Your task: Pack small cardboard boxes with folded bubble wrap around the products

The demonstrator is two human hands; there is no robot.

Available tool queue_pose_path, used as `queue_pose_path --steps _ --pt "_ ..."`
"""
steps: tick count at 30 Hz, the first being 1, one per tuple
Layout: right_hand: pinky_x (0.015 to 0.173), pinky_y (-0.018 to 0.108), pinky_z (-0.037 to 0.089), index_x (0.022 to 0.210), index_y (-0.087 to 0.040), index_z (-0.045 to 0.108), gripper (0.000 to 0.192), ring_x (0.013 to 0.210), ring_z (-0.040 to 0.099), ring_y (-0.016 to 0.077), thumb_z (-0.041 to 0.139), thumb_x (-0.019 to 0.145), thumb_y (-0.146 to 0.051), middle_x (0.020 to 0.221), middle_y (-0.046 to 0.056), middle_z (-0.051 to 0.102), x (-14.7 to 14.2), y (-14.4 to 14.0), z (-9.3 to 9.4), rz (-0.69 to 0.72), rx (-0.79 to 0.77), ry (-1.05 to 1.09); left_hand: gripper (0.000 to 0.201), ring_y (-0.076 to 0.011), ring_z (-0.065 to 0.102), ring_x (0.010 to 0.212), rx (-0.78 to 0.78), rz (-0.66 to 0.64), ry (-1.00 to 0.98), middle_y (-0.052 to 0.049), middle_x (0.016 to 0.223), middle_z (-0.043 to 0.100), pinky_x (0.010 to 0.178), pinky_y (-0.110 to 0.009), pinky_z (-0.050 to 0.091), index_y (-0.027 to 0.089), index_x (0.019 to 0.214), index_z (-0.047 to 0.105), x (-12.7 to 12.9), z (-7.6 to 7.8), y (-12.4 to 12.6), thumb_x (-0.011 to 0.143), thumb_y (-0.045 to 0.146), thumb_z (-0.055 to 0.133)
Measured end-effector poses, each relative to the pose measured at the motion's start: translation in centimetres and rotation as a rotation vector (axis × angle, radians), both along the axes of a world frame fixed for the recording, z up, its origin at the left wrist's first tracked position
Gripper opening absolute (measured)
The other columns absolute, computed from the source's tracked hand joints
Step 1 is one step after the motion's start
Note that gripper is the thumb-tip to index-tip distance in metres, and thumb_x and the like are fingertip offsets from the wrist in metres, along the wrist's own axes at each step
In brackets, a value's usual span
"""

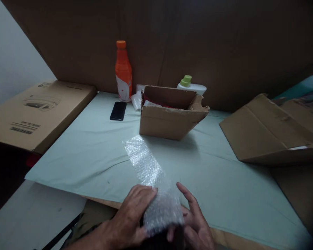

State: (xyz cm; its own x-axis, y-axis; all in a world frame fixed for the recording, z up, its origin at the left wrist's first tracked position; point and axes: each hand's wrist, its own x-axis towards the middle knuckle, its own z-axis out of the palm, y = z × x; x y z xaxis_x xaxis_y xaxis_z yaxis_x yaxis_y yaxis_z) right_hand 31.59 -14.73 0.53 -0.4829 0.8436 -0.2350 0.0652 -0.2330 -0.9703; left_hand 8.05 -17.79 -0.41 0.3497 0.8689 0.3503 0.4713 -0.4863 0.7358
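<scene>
A strip of clear bubble wrap point(146, 165) runs from the near table edge toward the open cardboard box point(161, 123). Its near end bends down over the edge, between my two hands. My left hand point(131, 215) grips the strip's left side, fingers on top and thumb lower down. On the other side, my right hand point(195, 222) holds the near right corner with its lower fingers, while the index finger points up, off the wrap. Something dark shows beneath the wrap's near end; I cannot make out what it is.
On the pale green cloth point(94, 146) lies a black phone point(118, 111). Behind it stand an orange bottle point(123, 71) and crumpled clear plastic point(136, 100). A white bottle with a green cap point(191, 85) is behind the box. Large cartons flank the table: a flat carton point(39, 111) left, an opened carton point(266, 132) right.
</scene>
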Motion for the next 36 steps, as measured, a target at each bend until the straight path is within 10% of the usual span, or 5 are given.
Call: queue_pose_path --steps 8,13,22,28,36 --pt "0.095 0.044 0.057 0.144 -0.031 0.047 0.049 0.118 0.065 0.0269 0.057 0.096 -0.027 0.132 0.012 0.066 -0.6 4.2 1.0 0.118 0.75 -0.413 0.067 -0.0191 0.066 0.068 -0.53 0.462 -0.09 0.0 0.075 0.07 0.065 -0.029 0.052 0.017 0.152 0.035 -0.3 -1.4 2.9 0.089 0.024 0.057" --pt "0.094 0.052 0.054 0.122 -0.02 0.065 0.036 0.126 0.058 0.0325 0.056 0.089 -0.012 0.136 0.014 0.064 -2.6 6.9 -0.8 0.338 1.189 -0.656 0.079 -0.0229 0.068 0.083 -0.233 0.594 0.128 -0.005 0.093 0.07 0.076 -0.035 0.055 0.023 0.157 0.022 -1.3 -1.7 2.8 0.087 0.026 0.061" --pt "0.073 0.035 0.053 0.102 -0.02 0.067 0.018 0.074 0.068 0.02 0.052 0.094 -0.014 0.084 0.003 0.074 -4.0 5.1 0.2 0.494 0.995 -0.598 0.068 -0.0292 0.057 0.117 -0.048 0.122 0.155 -0.01 0.123 0.066 0.102 -0.05 0.047 0.025 0.143 0.042 -1.3 -0.2 -0.1 0.08 0.011 0.062" --pt "0.079 0.034 0.057 0.12 -0.021 0.064 0.026 0.088 0.074 0.0197 0.052 0.097 -0.022 0.106 0.006 0.078 -3.1 5.1 -0.6 0.347 0.837 -0.521 0.043 -0.0233 0.061 0.093 -0.152 0.192 0.044 -0.008 0.102 0.069 0.08 -0.038 0.054 0.023 0.134 0.051 -1.4 -0.9 0.3 0.092 0.012 0.053" --pt "0.084 0.044 0.053 0.114 -0.02 0.065 0.021 0.1 0.068 0.0268 0.059 0.094 -0.024 0.11 0.011 0.074 -2.7 5.1 0.4 0.238 1.273 -0.559 0.041 -0.0274 0.059 0.109 0.06 0.406 0.215 -0.013 0.12 0.063 0.091 -0.044 0.052 0.019 0.133 0.054 -1.2 -1.3 1.7 0.092 0.016 0.058"
